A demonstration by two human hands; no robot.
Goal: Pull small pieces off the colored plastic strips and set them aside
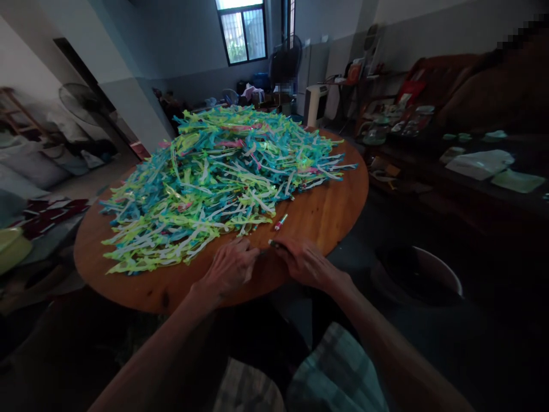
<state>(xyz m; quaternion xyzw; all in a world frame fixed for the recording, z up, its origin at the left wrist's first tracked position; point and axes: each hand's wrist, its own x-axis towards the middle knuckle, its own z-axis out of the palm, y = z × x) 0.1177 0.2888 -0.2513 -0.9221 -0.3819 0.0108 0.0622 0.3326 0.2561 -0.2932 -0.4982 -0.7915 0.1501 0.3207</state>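
A heap of yellow-green, blue and white strips [214, 177], with some pink ones, covers much of the round wooden table [338, 212]. Just in front of it, my left hand [234, 263] is closed with its fingers curled at the table's near edge; what they pinch is too dark to make out. My right hand [306, 263], a little to the right, is closed around a small dark object with a pale tip [274, 244], whose kind I cannot tell. Beyond my right hand lies a small pink-and-white tube [281, 222] on the wood.
A round bin [437, 272] stands on the floor at the right. Further right, a dark table [463, 177] carries glass jars [377, 133] and plastic bags [480, 163]. A yellow basin [12, 249] is at the far left. Fans and a window [243, 34] are behind.
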